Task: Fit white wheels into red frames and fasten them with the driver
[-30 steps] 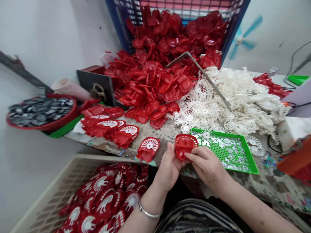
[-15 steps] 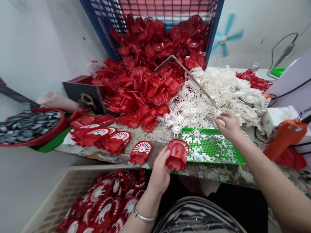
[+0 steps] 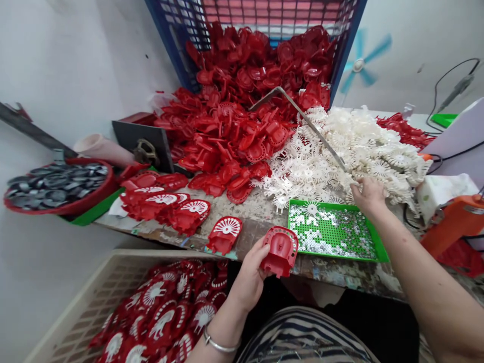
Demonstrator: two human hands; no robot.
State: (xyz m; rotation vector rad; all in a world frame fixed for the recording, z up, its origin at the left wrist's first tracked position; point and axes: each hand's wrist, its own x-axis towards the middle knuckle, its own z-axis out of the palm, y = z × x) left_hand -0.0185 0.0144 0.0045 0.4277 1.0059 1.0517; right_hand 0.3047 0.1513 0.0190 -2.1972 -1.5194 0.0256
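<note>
My left hand (image 3: pixel 249 280) grips a red plastic shell (image 3: pixel 280 249) by its left side, thumb on top, just in front of the green tray. The shell has an arched rim of small holes, with no white piece on it. My right hand (image 3: pixel 369 196) is at the near edge of a heap of white fan-shaped plastic pieces (image 3: pixel 325 151), above the tray's back right corner. Its fingers are curled down and the tips are partly hidden, so whatever they pinch cannot be made out. Left of the held shell lies a red shell with a white fan piece (image 3: pixel 229 228) on it.
The green perforated tray (image 3: pixel 336 256) holds many small silvery washers. Red shells (image 3: pixel 227 131) pile up below a blue crate (image 3: pixel 350 38), and a bent metal bar (image 3: pixel 313 123) crosses the heaps. An orange tool (image 3: pixel 454 222) stands right; a beige crate (image 3: pixel 109 272) sits below left.
My right hand's fingers have curled in at the white heap, where they were more spread before. The left hand still holds the red shell. The whole view has shifted slightly.
</note>
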